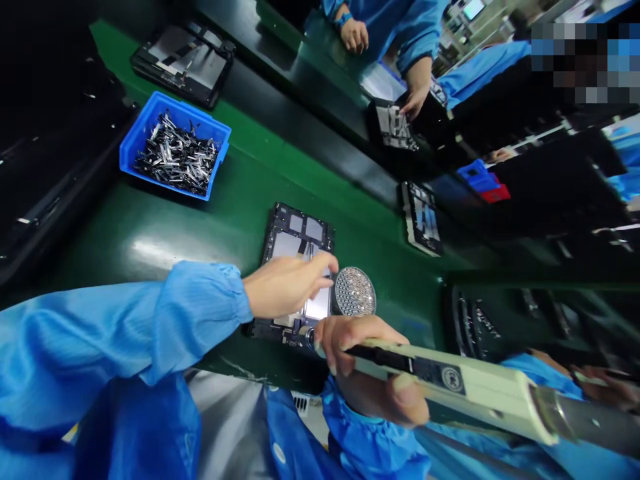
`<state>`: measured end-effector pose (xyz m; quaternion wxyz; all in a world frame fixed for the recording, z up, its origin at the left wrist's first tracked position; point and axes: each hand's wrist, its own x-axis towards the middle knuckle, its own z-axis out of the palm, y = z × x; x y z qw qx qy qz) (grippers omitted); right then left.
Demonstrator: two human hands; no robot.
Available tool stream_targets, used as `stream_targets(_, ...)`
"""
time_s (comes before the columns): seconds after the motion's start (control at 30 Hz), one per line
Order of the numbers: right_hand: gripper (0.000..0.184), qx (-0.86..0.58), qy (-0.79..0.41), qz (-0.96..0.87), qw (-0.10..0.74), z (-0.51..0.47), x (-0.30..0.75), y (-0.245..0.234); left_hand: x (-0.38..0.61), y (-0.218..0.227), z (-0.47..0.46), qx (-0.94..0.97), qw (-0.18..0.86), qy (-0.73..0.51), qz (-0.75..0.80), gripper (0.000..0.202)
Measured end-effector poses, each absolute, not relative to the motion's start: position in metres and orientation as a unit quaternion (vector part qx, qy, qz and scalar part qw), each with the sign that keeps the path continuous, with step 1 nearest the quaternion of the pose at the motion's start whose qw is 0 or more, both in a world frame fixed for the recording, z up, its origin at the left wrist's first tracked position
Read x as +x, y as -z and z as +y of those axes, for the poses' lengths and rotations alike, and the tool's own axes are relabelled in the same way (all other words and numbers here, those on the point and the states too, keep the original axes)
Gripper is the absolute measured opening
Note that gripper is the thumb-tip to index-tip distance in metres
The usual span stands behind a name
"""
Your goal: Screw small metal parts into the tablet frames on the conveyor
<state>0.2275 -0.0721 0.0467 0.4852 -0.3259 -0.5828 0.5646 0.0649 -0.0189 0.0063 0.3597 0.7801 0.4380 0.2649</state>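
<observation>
My left hand comes in from the left, its fingers bunched over a black tablet frame lying on the green belt. Whether those fingertips pinch anything is hidden. Just past them sits a round perforated metal screw dish, with small screws glinting on it. My right hand is shut on a cream electric screwdriver, whose metal bit points at the lower edge of the tablet frame.
A blue bin holds several small metal parts. Across the green belt, a co-worker's hands reach near another tablet frame. A further frame lies on the belt, and a black tray stands at the far end.
</observation>
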Motion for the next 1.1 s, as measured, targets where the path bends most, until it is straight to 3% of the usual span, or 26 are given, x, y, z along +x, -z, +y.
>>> stream_targets(0.1,0.036,-0.326,-0.559,-0.578,0.497,-0.076,0.231,-0.052,0.08,0.007,-0.023,0.789,0.391,-0.188,0.434,0.018)
stream_targets(0.2,0.044,-0.299,-0.544,-0.579,0.53,-0.078,0.244,-0.065,0.079,0.017,-0.024,0.792,0.386,-0.186,0.435,0.022)
stream_targets(0.43,0.035,-0.341,-0.433,-0.533,0.642,-0.035,0.282,-0.061,0.064,0.029,-0.028,0.76,0.362,-0.398,0.365,0.031)
stream_targets(0.53,0.039,-0.388,-0.394,-0.485,0.678,-0.012,0.287,-0.042,0.056,0.023,-0.027,0.727,0.381,-0.424,0.384,0.027)
stream_targets(0.73,0.039,-0.42,-0.403,-0.43,0.69,-0.001,0.289,-0.024,0.048,0.008,-0.023,0.694,0.393,-0.406,0.446,0.024)
stream_targets(0.97,0.042,-0.446,-0.421,-0.402,0.68,0.001,0.287,-0.018,0.037,0.025,-0.024,0.623,0.421,-0.402,0.522,0.035)
stream_targets(1.1,0.04,-0.423,-0.432,-0.388,0.695,0.006,0.28,-0.016,0.033,0.025,-0.018,0.606,0.388,-0.399,0.569,0.027)
